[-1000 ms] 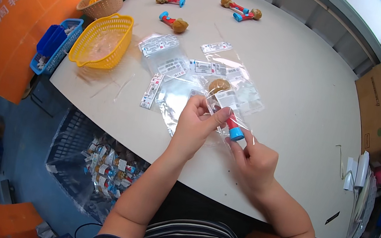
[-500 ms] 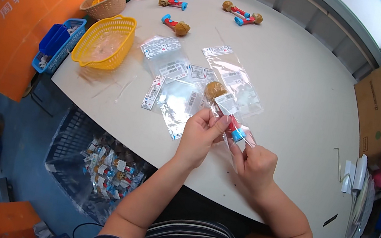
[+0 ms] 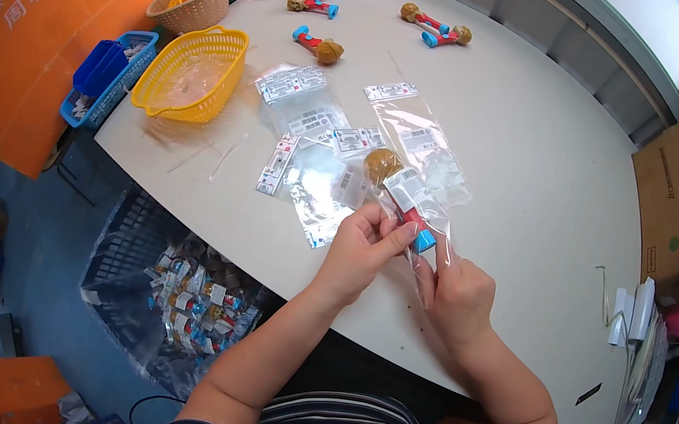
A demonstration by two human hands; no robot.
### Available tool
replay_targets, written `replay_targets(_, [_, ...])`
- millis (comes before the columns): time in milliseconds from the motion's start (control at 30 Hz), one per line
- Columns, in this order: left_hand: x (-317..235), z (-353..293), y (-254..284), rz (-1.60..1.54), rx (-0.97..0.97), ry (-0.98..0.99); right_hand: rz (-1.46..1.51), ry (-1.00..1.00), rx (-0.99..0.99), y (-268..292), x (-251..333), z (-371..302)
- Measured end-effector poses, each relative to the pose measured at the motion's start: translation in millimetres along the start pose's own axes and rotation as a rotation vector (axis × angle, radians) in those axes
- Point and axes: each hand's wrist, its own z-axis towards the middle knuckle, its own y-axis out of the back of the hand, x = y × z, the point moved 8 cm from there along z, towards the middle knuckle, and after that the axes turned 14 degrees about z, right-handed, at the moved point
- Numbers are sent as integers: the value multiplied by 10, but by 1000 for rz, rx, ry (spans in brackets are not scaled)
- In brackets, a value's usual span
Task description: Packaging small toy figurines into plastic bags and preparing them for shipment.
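Observation:
A toy with a round gold head, a red stem and a blue foot lies slanted between my hands, its head pointing away from me. Clear plastic of a labelled bag surrounds its stem; whether the head is inside too, I cannot tell. My left hand pinches the toy through the plastic, thumb on the stem near the blue foot. On the bag's near right edge, my right hand is closed, with its index finger stretched forward along the plastic. Flat clear bags lie just beyond and left of my hands.
Several loose toys lie at the table's far side. A yellow basket, a beige basket and a blue basket line the left edge. Below stands a dark blue crate of bagged toys. A cardboard box is at right.
My right index finger has straightened forward along the bag from a curled position. My left hand keeps its pinch, and the toy has barely moved.

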Motion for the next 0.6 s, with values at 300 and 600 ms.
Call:
replay_targets(300, [-92,4,222,-138,-158,-14,268,-28,-81,272,92,81])
replay_targets(600, [14,-70,255,-121,-82,-26,747,-461,-157,144,-364,93])
